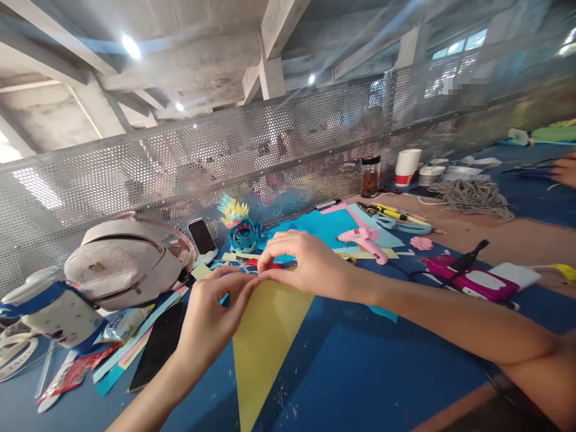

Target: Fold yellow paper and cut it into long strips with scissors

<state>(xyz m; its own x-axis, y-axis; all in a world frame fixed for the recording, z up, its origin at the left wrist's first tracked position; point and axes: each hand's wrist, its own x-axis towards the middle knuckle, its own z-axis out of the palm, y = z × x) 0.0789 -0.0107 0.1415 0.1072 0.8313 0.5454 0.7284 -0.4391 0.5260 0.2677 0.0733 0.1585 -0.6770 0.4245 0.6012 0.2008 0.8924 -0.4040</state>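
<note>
A sheet of yellow paper (265, 342) hangs between my hands, wide at the top and narrowing toward the bottom of the view. My left hand (220, 300) pinches its upper edge with thumb and forefinger. Close beside it, my right hand (310, 264) grips the same edge, fingers bent and thumb pressed in. The fingertips of both hands meet at the paper's top. Behind them stands a blue and yellow folded-paper piece (243, 225). A pink glue gun (365, 241) lies right of my right hand, on blue paper sheets (310, 228).
At left are a pale backpack (130, 258), a mug (58, 312), a dark tablet or phone (159, 345) and paper strips (135, 345). A magenta device (472, 279), scissors (400, 225) and a cord bundle (472, 198) lie right. Another person's hand (564, 171) shows far right.
</note>
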